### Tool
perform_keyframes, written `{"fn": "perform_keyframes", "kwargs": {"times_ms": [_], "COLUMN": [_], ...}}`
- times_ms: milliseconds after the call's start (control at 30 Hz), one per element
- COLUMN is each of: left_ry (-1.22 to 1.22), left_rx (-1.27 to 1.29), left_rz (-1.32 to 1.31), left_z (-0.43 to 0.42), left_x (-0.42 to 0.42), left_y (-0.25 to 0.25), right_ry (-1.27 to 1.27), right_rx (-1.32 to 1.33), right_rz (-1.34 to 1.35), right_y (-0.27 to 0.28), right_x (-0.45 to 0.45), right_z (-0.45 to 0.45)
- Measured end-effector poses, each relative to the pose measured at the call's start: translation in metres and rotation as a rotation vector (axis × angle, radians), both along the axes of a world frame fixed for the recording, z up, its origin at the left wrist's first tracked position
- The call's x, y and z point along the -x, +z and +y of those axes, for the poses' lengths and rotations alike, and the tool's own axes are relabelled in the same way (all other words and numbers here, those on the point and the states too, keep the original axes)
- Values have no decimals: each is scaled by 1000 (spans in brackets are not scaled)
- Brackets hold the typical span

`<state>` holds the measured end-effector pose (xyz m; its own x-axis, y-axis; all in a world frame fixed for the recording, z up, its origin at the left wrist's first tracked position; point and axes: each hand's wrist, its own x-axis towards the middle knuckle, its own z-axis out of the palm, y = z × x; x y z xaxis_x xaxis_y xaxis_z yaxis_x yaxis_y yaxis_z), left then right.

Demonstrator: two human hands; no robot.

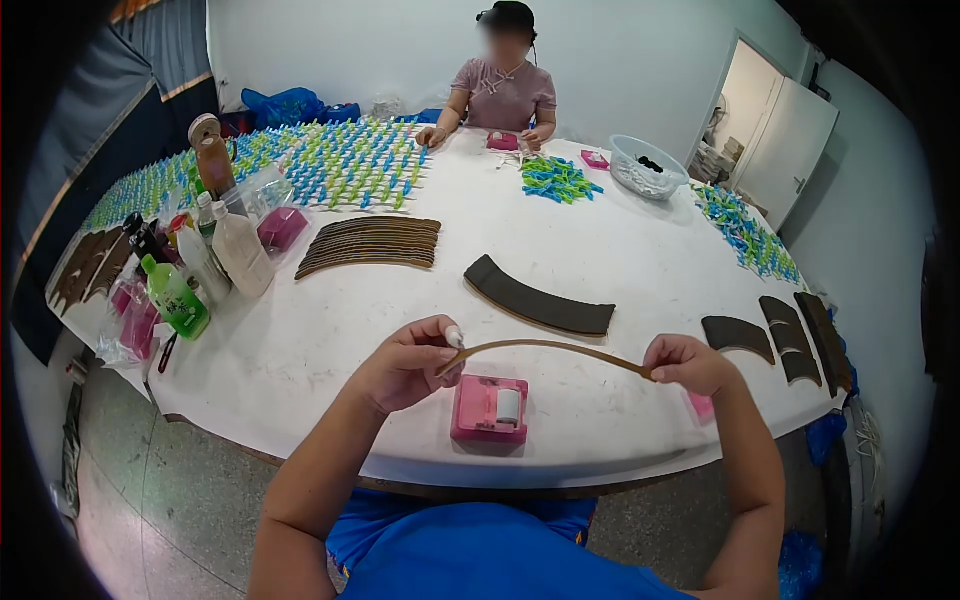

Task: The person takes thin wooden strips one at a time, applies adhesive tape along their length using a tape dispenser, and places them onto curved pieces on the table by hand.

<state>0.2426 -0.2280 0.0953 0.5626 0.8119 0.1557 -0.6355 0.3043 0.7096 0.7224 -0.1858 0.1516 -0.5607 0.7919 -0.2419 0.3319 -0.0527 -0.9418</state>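
Observation:
A thin curved brown strip [545,343] is held up by its two ends above the white table. My left hand [415,362] pinches its left end, with a white wrap on one fingertip. Its right end is between the thumb and fingers of my right hand [690,363]. Just below the strip sits a pink tape dispenser [490,410] with a white roll. Beyond the strip lies a stack of dark curved pieces [540,298]. A pink object [700,406] is partly hidden by my right forearm.
Fanned brown strips [370,245] lie left of centre, with bottles [240,248] further left. Dark curved pieces [738,336] are at the right. Blue and green bundles [350,165] cover the far left. Across the white table [400,300], a co-worker [503,95] sits near a basket [648,168].

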Motion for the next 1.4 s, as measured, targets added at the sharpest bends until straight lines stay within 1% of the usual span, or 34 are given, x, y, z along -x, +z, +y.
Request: {"fn": "perform_keyframes", "kwargs": {"times_ms": [33,67,100,133,200,233,300,400,533,600,667,733,767,833,867,933,1067,1133,1167,1233,1267,1333,1400], "left_ry": [15,53,53,81,120,118,189,201,252,264,281,312,315,318,325,340,384,414,438,480,496,538,555], "left_rx": [23,23,22,31,46,49,66,54,43,33,26,11,12,2,4,-5,-2,13,19,47,52,40,28], "left_rz": [-65,-67,-68,-86,-113,-111,-118,-143,-153,-156,-161,-148,-152,-151,-155,-163,-178,-171,-170,-240,-240,-325,-328], "left_z": [0,-2,-3,-4,-6,-7,-9,-16,-21,-21,-24,-25,-25,-26,-26,-27,-25,-26,-25,-20,-19,-16,-15], "left_x": [9,17,25,32,48,55,68,83,100,107,114,121,124,131,133,139,152,159,163,168,170,175,180], "left_y": [-2,-3,-5,-7,-14,-18,-23,-25,-26,-29,-32,-33,-34,-37,-38,-40,-44,-44,-45,-48,-50,-53,-53], "right_ry": [34,68,116,117,159,155,222,232,215,238,264,148,151,55,60,-10,-21,-127,-110,-174,-197,-195,-198], "right_rx": [163,326,376,376,468,470,474,476,483,378,368,253,256,136,141,32,0,-71,-54,-167,-178,-180,-191], "right_rz": [250,498,670,670,1041,1044,1186,1245,1287,1295,1300,1239,1235,1159,1154,1056,992,905,904,836,815,789,765], "right_y": [-18,-33,-43,-49,-58,-60,-60,-56,-45,-42,-41,-39,-39,-38,-37,-38,-45,-49,-51,-54,-58,-67,-69], "right_x": [9,21,39,58,92,105,127,147,164,172,178,185,188,195,198,207,222,233,240,252,258,270,280], "right_z": [-2,-5,-9,-11,-17,-16,-8,2,13,18,25,30,32,36,38,41,55,61,65,72,77,86,92]}}
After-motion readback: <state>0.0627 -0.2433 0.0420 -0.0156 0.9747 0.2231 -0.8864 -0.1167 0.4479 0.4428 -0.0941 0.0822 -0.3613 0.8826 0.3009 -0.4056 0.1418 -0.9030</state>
